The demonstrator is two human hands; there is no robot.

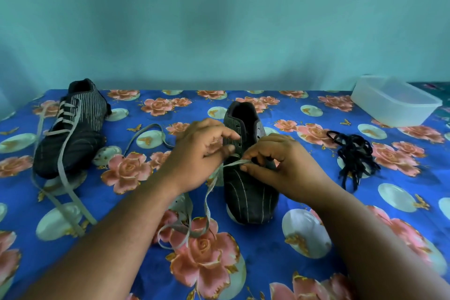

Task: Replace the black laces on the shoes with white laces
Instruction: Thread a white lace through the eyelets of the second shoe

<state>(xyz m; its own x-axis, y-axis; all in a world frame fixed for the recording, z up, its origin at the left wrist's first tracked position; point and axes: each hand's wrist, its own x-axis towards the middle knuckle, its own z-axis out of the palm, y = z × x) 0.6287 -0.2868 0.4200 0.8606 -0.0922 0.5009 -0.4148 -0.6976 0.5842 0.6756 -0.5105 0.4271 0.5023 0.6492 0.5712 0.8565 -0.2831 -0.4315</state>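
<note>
Both my hands were up on the middle shoe (246, 192), which sat toe toward me on the worktop (267, 270) with its floral blue cloth. My right hand (280, 165) pinched the white lace (209, 202) between thumb and fingertips just over the eyelets, the lace running taut across the tongue. My left hand (197, 153) had its fingers curled against the shoe's left eyelet flap, steadying it, with the same lace passing beneath; whether it actually pinched the lace I could not tell. From there the lace dropped down the shoe's left side and looped loosely on the cloth in front. Off to the left lay the other shoe (73, 129), already threaded with a white lace, its long ends trailing toward me. The black laces (355, 158) sat in a tangled heap right of the middle shoe, apart from it. A clear plastic box (394, 102) stood at the far right corner.
</note>
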